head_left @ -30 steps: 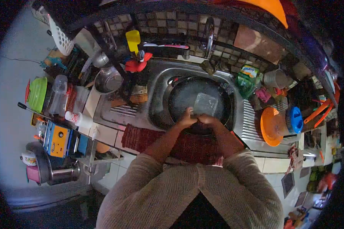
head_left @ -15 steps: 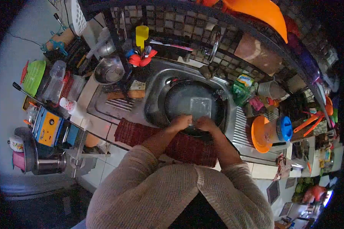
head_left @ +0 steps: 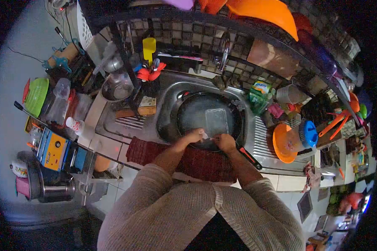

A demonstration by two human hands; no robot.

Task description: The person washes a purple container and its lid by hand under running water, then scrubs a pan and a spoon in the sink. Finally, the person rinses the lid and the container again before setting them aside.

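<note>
At 6 o'clock on the pan (head_left: 192, 115) (12 = tap (head_left: 224, 53) side), L hand (head_left: 193, 136) has thumb & fingers pinched, next to no gap, on a small whitish thing (head_left: 204, 135); R hand (head_left: 225, 142) comes in from 3 o'clock of it, fingers curled; can't tell if R has hold of it too, nor what it is, too small; hands sit close tog., prob. b/c so small a piece needs fingertips, & over the near rim, prob. so drips land inside.

Further in, toward 12 from the hands, a clear rectangular piece (head_left: 216, 119) lies in the pan; pan itself fills most of the sink (head_left: 165, 104); its black-&-red handle (head_left: 250, 158) points to btwn 4 & 5, out past the near edge, prob. b/c it's too long for the bowl.

Dark red cloth (head_left: 155, 152) lies along the counter edge, 6 to 8, prob. to catch splashes; green pack (head_left: 259, 98) stands at 2, handy for R; orange plate (head_left: 282, 146) btwn 3 & 4, w/ blue-lidded container (head_left: 309, 134) just beyond, both by the ridged drainer (head_left: 262, 140), prob. to drip off; steel pot (head_left: 118, 88) at 10.
</note>
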